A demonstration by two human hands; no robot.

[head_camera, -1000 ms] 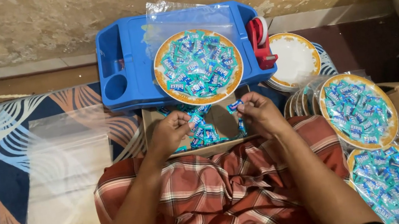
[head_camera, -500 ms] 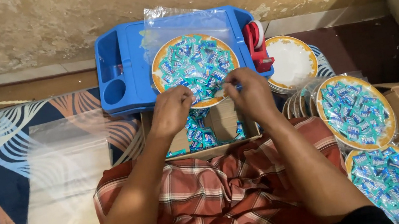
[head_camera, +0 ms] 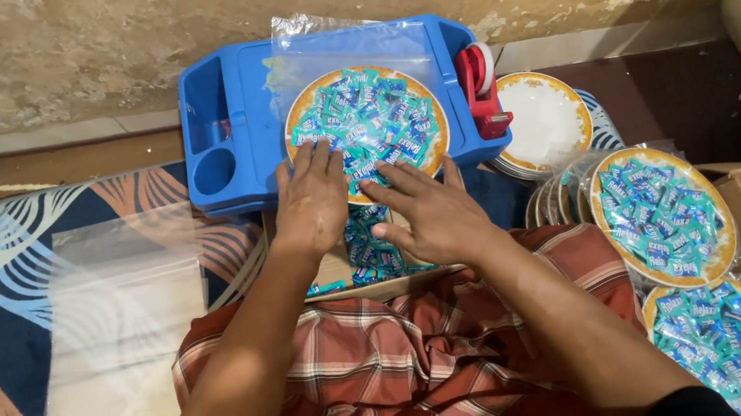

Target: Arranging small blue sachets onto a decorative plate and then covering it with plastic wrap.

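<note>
Plate of candies (head_camera: 365,124) in its clear bag (head_camera: 353,49): my left hand (head_camera: 313,203) and right hand (head_camera: 430,216) press flat, fingers spread, apparently smoothing the plastic, gripping nothing.

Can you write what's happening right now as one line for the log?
left hand: flat on plate of candies | right hand: on plate's near edge | plate: inside clear bag, on blue tray | tape dispenser: tray's right

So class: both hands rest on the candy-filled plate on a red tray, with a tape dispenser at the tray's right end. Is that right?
Not quite: the tray is blue, not red, as the head view shows. The left hand and right hand do rest on the candy-filled plate, and the tape dispenser is at the tray's right end.
</note>
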